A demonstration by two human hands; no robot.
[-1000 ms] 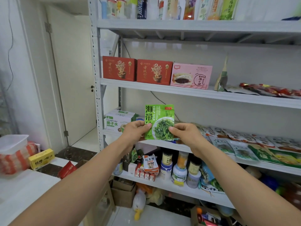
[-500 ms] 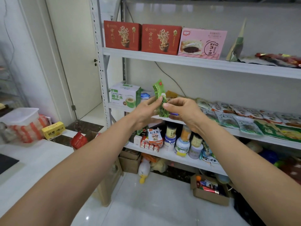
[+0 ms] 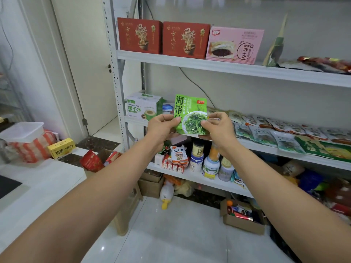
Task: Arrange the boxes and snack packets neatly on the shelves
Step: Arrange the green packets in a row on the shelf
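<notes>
Holding a green packet (image 3: 190,114) up by its lower half, upright and face-on, so the seaweed picture and the big lettering are easy to read. The left hand (image 3: 163,126) pinches the left edge, thumb on the front and fingers curled behind. The right hand (image 3: 218,128) does the same on the right edge, with its thumb over the picture. Off to the left, close in, there's a white counter (image 3: 38,186) with a yellow box (image 3: 60,149) at its far end. The packet sits in front of the middle shelf (image 3: 266,147), and I can't tell if its bottom touches the edge or just hangs in front. Just behind it on the left of that shelf is a coconut water box (image 3: 141,108). To the right a row of packets (image 3: 275,131) lies flat, overlapping each other. Below the hands, the lower shelf has jars (image 3: 210,164) and small red cartons (image 3: 172,166). Under that a duck toy (image 3: 166,194) sits on the floor, near an open cardboard box (image 3: 243,219). Up top, two red boxes (image 3: 139,36) stand side by side, touching, with a pink box (image 3: 234,45) right against the second one.
</notes>
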